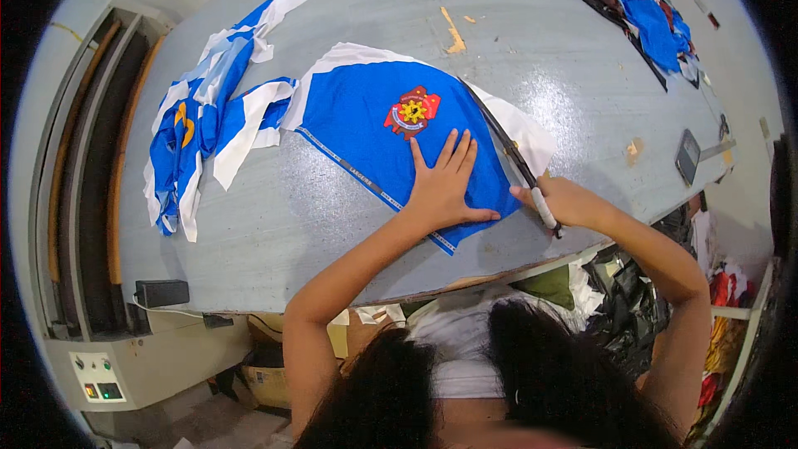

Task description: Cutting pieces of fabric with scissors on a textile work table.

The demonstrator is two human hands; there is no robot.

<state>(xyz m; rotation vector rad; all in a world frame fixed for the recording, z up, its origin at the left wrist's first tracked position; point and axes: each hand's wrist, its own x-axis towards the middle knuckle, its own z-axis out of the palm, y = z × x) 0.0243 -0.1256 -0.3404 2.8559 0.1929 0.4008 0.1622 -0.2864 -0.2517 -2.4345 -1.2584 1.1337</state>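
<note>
The left hand lies flat and spread on the blue cloth, fingers open, pinning it to the grey surface just below the red and yellow badge. The right hand is closed round the white handle of long scissors, whose dark blades run up along the cloth's white right margin.

To cut well here, I judge the palm should keep the cloth taut and smooth near the blades — fingers well off the cutting line — while the blades follow the blue edge in long, even closes.

The cloth looks thin and slick, printed, with a narrow dark band along its lower edge. Cut blue-and-white pieces lie heaped at left — limp, curling strips.
</note>
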